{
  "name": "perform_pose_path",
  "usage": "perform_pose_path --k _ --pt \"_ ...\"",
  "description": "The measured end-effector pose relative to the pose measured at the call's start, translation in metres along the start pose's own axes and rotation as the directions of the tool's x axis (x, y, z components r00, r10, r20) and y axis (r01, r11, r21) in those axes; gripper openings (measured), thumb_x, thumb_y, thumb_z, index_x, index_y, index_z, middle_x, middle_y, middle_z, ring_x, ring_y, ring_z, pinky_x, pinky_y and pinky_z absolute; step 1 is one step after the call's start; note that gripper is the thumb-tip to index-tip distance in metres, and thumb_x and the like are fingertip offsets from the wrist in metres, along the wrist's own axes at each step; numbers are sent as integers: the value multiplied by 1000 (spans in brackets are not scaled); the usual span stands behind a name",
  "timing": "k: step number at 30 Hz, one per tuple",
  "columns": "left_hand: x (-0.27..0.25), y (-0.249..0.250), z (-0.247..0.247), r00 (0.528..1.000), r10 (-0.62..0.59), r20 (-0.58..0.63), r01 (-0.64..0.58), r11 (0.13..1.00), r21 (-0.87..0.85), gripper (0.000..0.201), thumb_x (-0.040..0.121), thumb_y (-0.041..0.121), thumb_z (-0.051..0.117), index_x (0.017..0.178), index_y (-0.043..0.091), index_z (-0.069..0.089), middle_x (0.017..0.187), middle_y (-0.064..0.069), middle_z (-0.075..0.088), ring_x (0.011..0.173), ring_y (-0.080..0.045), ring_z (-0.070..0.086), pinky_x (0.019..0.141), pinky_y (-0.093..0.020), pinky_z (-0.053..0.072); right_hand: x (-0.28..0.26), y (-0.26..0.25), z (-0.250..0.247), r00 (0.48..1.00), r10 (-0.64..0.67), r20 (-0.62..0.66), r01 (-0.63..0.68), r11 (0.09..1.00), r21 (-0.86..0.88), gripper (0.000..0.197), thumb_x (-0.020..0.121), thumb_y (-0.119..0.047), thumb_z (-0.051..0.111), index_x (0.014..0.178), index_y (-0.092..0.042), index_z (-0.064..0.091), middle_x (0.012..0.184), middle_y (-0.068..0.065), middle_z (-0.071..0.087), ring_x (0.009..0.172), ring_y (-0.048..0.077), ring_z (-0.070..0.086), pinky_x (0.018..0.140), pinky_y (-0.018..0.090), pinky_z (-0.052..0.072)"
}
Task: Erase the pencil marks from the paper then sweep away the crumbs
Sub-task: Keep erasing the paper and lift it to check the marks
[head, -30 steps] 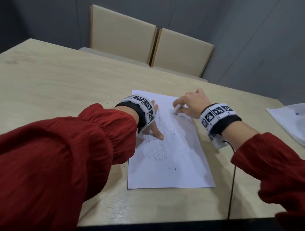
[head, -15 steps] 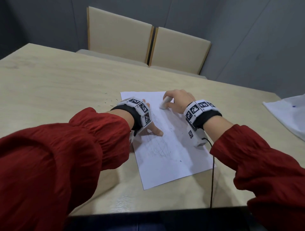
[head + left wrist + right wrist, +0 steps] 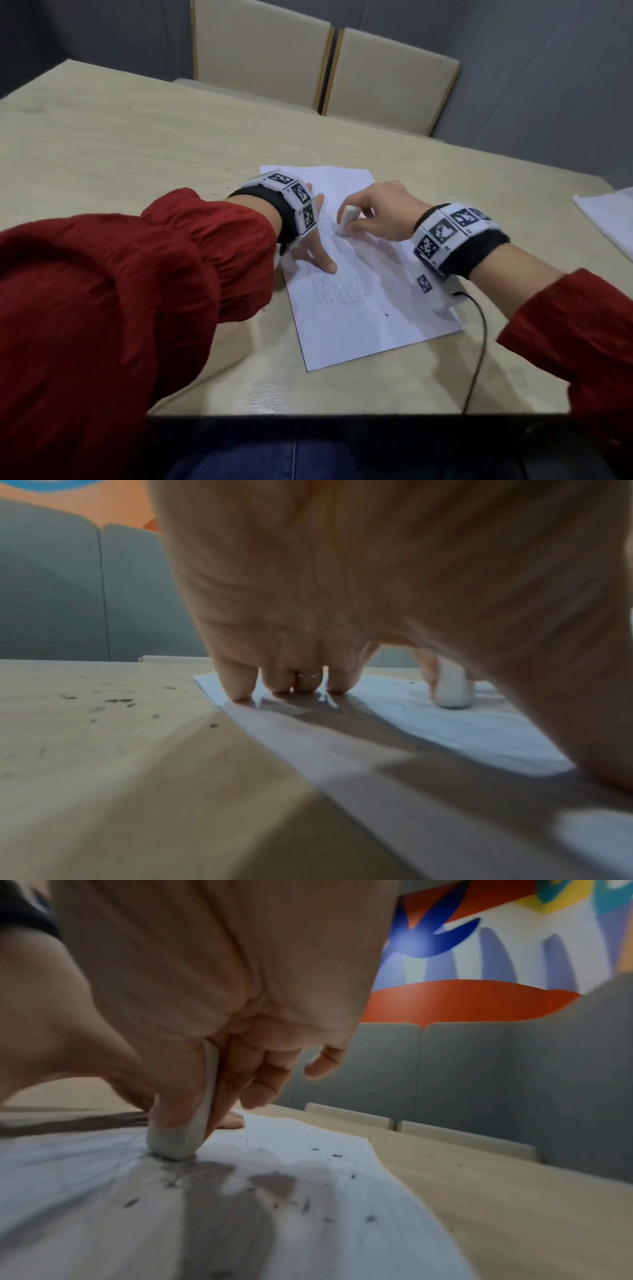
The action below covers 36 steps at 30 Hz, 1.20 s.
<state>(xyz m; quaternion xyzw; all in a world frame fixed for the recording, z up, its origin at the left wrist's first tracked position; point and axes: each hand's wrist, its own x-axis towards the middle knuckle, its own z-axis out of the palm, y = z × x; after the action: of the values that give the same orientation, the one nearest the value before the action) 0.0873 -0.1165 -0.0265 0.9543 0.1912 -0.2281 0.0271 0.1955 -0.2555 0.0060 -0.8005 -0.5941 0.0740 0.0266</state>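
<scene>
A white sheet of paper [image 3: 370, 322] with faint pencil lines [image 3: 342, 291] lies tilted on the wooden table [image 3: 137, 147]. My left hand [image 3: 313, 246] presses flat on the paper's left part, fingers straight, fingertips [image 3: 240, 693] on the sheet's edge. My right hand [image 3: 376, 216] pinches a white eraser [image 3: 346, 219] between thumb and fingers, and the eraser's lower end [image 3: 174, 1144] touches the paper. Dark eraser crumbs [image 3: 304, 1204] lie scattered on the sheet beside the eraser.
More crumbs [image 3: 116, 702] lie on the bare table left of the paper. Another white sheet [image 3: 609, 219] sits at the right edge. Two beige chairs [image 3: 322, 65] stand at the far side. A black cable [image 3: 478, 346] runs from my right wrist to the near edge.
The paper has turned so that its near end points right. My right hand with the eraser has moved nearer along the sheet. The left hand stays pressed on the paper.
</scene>
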Motion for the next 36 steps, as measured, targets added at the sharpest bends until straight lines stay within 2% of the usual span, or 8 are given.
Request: perform_pose_path --k 4,7,14,19,23,31,34,36 --pt "-2 0 0 1000 12 -7 -12 1000 -9 159 33 92 60 153 20 -15 161 -13 -12 148 -34 1 117 -57 16 11 -11 -5 997 -14 -77 2 988 -157 5 85 -29 65 83 -32 69 58 -24 52 65 -9 42 79 29 19" --pt "-2 -1 2 1000 11 -22 -12 1000 -23 156 37 90 63 152 21 -16 161 -13 -14 149 -34 0 118 -56 14 30 -16 -4 987 55 -151 -69 993 -91 10 82 -23 61 79 -26 70 74 -20 67 81 5 57 82 32 22" --pt "-1 0 -1 1000 -2 -20 2 1000 -18 155 37 91 66 154 21 -7 162 -11 6 146 -32 17 114 -52 27 -14 -8 -5 999 -28 24 31 993 -113 5 84 -35 69 88 -37 70 57 -44 49 63 -3 44 81 23 21" --pt "-8 1 0 999 13 -52 -15 1000 -27 148 46 87 66 155 18 -7 162 -13 7 147 -32 17 116 -50 23 24 -17 -8 989 49 -142 -63 993 -96 9 83 -25 66 86 -30 73 51 -27 49 65 2 47 82 27 22" --pt "-9 3 1 999 8 -31 -10 998 -62 151 37 89 67 154 13 9 158 -14 23 142 -33 28 113 -50 29 5 -10 -3 998 38 -44 -39 999 -28 7 80 -32 73 87 -33 73 60 -48 49 63 -4 45 83 30 31" --pt "-9 5 -3 999 13 -34 -16 998 -61 167 5 93 60 150 17 24 153 -11 33 138 -32 36 110 -51 35 -20 -14 -10 998 -50 -49 43 989 -142 11 84 -28 68 90 -34 74 48 -19 42 64 13 44 77 25 25" --pt "-8 3 1 998 39 -54 -46 990 -137 136 43 79 76 151 17 23 154 -9 32 139 -28 34 111 -43 32 14 -17 -13 993 45 -111 -58 991 -121 8 82 -28 66 85 -31 73 51 -21 51 67 9 49 85 31 30" --pt "-8 2 0 999 32 -39 -37 991 -127 141 37 82 74 151 18 22 154 -10 33 138 -29 35 111 -44 33 15 -16 -10 993 78 -94 -87 992 -94 8 80 -28 68 85 -31 73 60 -24 54 71 6 47 92 34 32"
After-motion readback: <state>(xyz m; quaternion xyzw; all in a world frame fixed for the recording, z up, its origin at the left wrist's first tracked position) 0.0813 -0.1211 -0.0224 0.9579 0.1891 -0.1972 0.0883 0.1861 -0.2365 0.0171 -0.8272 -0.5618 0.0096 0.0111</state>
